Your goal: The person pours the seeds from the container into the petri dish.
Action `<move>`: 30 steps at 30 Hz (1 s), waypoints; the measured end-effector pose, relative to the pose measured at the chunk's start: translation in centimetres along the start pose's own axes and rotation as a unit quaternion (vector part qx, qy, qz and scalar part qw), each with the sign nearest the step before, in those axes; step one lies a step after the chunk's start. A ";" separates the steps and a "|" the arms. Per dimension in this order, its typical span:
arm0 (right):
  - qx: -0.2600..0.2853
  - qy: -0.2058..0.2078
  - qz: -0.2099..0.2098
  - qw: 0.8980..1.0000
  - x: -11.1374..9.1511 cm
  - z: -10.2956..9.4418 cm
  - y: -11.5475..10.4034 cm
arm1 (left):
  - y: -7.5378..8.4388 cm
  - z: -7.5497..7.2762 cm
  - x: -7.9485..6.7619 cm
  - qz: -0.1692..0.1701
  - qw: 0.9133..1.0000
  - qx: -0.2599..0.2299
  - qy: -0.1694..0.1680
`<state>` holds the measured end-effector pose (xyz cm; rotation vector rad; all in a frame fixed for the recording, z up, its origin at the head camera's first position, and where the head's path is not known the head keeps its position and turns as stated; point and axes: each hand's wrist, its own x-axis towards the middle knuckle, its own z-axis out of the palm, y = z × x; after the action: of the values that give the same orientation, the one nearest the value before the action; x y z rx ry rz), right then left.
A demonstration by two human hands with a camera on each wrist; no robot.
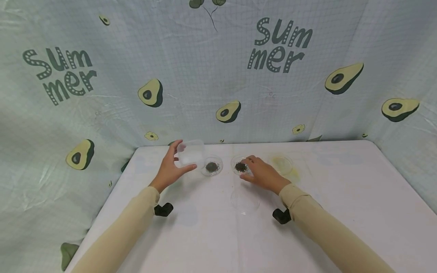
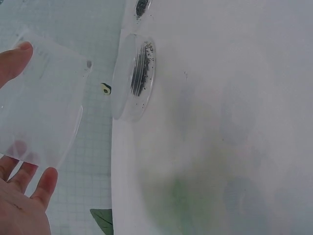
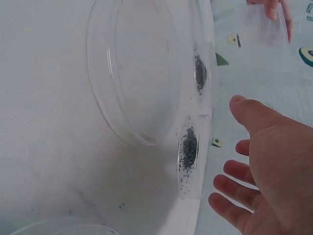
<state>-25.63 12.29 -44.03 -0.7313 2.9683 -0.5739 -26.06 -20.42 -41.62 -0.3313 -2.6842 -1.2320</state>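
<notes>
Container (image 1: 192,152) spans thumb to fingers in left hand (image 1: 170,169).

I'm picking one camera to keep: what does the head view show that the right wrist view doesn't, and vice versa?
Head view only: the sleeves and a yellow stain.

Right wrist view only: tiny blue marks on the table.

Both: left hand holding a box, right hand, two dishes with dark grains, an empty dish.

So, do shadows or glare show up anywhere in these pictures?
Head view: soft shadows beside the sleeves on the white table; left wrist view: fairly dim, with a blurry greenish-grey shadow across the table; right wrist view: a thin bright streak of glare on the clear dish.
</notes>
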 end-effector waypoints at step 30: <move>0.002 -0.008 -0.026 1.000 -1.7 0.7 -0.5 | -3.1 -0.9 -2.2 -0.060 0.998 -0.004 -0.025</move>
<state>-23.80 12.41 -44.64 -0.8124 2.9410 -0.5729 -24.78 -23.37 -43.85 -0.2077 -2.7780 -1.2845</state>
